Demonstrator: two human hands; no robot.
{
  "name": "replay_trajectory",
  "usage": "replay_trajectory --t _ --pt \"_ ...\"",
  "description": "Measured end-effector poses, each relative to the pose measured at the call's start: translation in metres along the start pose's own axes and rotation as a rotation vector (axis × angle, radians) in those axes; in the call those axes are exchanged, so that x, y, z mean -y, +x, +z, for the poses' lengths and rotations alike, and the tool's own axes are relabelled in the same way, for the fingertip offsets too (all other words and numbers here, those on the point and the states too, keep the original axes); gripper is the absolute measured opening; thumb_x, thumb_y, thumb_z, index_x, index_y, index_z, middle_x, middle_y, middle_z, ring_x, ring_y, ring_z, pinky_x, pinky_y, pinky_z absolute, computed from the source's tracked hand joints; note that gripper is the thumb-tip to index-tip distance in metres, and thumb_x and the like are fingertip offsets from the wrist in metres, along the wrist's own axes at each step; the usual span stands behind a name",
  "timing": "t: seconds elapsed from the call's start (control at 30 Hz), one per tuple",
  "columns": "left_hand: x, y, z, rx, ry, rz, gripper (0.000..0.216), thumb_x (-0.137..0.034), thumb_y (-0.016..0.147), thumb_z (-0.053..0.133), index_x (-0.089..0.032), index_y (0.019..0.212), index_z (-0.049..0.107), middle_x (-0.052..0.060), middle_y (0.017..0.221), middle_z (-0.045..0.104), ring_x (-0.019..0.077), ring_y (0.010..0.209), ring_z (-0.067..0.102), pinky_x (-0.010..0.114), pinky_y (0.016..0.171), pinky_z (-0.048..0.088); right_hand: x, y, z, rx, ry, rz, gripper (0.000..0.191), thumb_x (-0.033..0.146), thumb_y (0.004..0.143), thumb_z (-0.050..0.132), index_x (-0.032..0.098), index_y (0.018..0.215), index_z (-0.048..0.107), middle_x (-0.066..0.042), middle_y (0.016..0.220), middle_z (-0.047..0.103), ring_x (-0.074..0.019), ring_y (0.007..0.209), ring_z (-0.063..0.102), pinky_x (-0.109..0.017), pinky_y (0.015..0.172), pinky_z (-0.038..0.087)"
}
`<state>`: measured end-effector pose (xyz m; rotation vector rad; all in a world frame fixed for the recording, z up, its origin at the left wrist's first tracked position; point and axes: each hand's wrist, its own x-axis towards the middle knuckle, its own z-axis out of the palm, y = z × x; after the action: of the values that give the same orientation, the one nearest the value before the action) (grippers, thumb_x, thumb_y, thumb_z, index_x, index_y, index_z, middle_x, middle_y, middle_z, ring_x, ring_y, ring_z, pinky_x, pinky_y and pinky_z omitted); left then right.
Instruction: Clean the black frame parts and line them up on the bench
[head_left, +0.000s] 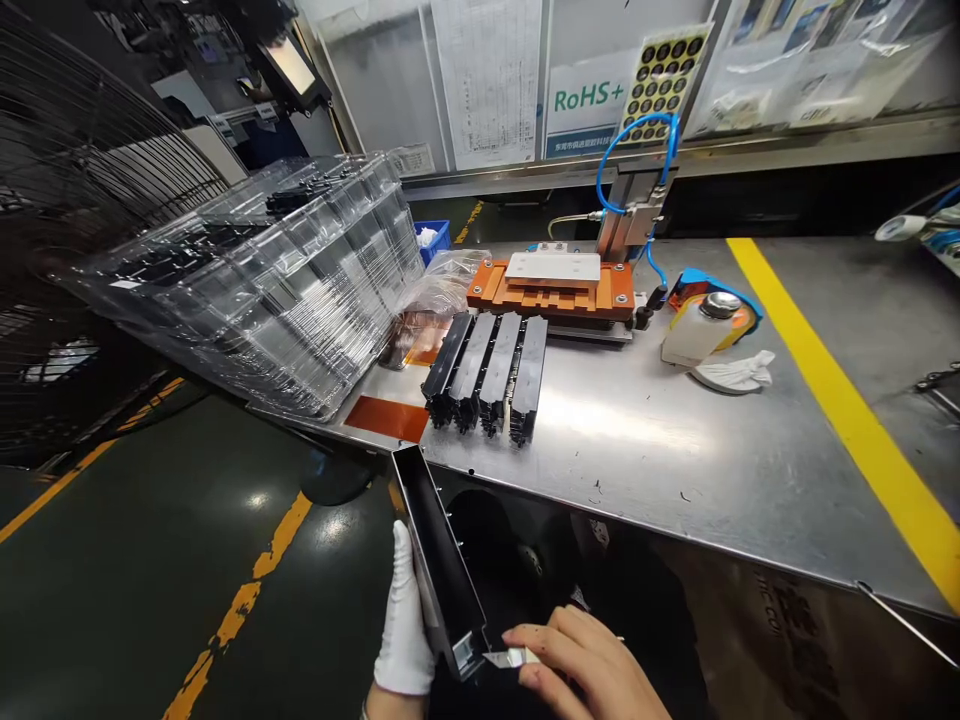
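Note:
My left hand (403, 620), in a white glove, is closed around a long, black, trough-shaped plastic part (439, 545), tilted in front of the bench edge. My bare right hand (581, 665) pinches a small knife blade (508, 658). The blade's pointed tip is at the near end of the black part, close to its corner; whether it touches cannot be made out. Several similar black parts (491, 370) stand side by side on the metal bench (645, 440), beyond my hands.
Stacked clear plastic trays (322, 290) rise at the left. An orange fixture (551, 288) with a blue air hose (600, 180) stands at the back. A white bottle (694, 330) and a crumpled white cloth (735, 373) sit at right. Behind the trays is a blue bin (435, 240).

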<state>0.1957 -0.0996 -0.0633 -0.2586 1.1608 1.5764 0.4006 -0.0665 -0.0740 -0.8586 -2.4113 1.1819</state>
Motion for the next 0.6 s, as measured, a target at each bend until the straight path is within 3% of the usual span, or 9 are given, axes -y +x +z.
replay_trajectory --t 0.2,0.33,0.53,0.6 --pt "0.007 0.003 -0.003 0.001 -0.017 -0.004 0.049 -0.06 0.085 0.061 -0.024 0.117 0.07 0.004 0.107 0.076 0.0206 0.109 0.068 0.026 0.097 0.052 -0.007 0.005 0.007 -0.093 -0.063 -0.06 0.033 0.048 0.103 0.04 0.033 0.114 0.067 0.002 0.073 0.065 -0.0145 0.066 0.066 -0.024 0.061 0.054" --pt "0.011 0.003 -0.006 -0.082 0.027 0.097 0.053 -0.06 0.085 0.062 -0.024 0.123 0.067 0.002 0.109 0.075 0.0167 0.106 0.068 0.023 0.096 0.051 -0.007 0.002 0.009 -0.054 -0.055 -0.008 0.026 0.046 0.102 0.046 0.036 0.115 0.066 0.003 0.076 0.067 -0.0141 0.07 0.068 -0.022 0.064 0.054" --pt "0.01 0.0 -0.004 -0.144 0.049 0.124 0.056 -0.068 0.077 0.064 -0.025 0.112 0.071 -0.001 0.087 0.073 0.012 0.076 0.068 0.019 0.07 0.056 -0.012 0.001 0.023 -0.119 0.007 0.041 0.025 0.047 0.101 0.048 0.038 0.115 0.067 0.004 0.077 0.068 -0.0142 0.07 0.068 -0.022 0.065 0.056" --pt "0.006 -0.001 -0.005 -0.097 -0.001 0.113 0.055 -0.068 0.073 0.069 -0.022 0.104 0.073 -0.002 0.074 0.068 0.0115 0.065 0.065 0.019 0.057 0.053 -0.026 0.001 0.029 -0.162 0.05 0.142 0.028 0.05 0.1 0.047 0.038 0.113 0.068 0.003 0.086 0.072 -0.0161 0.079 0.071 -0.023 0.072 0.058"
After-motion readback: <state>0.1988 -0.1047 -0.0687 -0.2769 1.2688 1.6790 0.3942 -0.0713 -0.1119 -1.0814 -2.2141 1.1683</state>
